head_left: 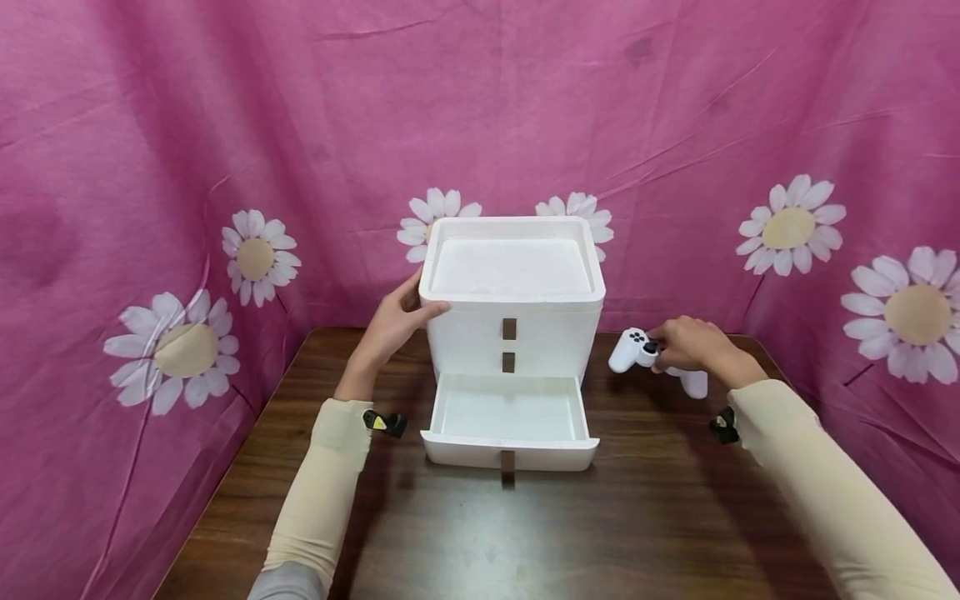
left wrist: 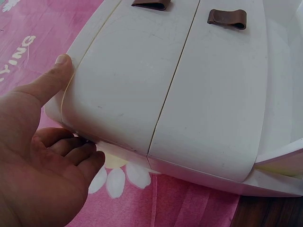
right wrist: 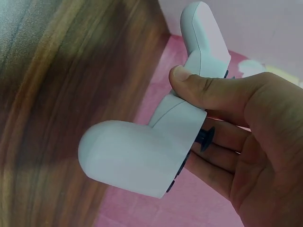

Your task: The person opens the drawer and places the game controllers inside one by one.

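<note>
A white drawer unit (head_left: pixel 516 342) stands on the table, its bottom drawer (head_left: pixel 510 412) pulled out with nothing visible inside. My left hand (head_left: pixel 392 325) holds the unit's upper left side. In the left wrist view its thumb (left wrist: pixel 59 71) lies on the front near the top edge, with the other fingers bent against the side. To the right of the unit, my right hand (head_left: pixel 693 343) grips a white game controller (head_left: pixel 628 352) by its middle. The right wrist view shows the thumb (right wrist: pixel 196 87) across the controller's back, between its two handles, and fingers partly hidden on the other side.
The upper two drawers are closed and carry brown pull tabs (head_left: pixel 509 329). A shallow rimmed tray (head_left: pixel 513 262) forms the unit's top. Dark wood tabletop (head_left: pixel 480 542) extends in front, and a pink curtain with daisies (head_left: pixel 480 108) hangs behind and at both sides.
</note>
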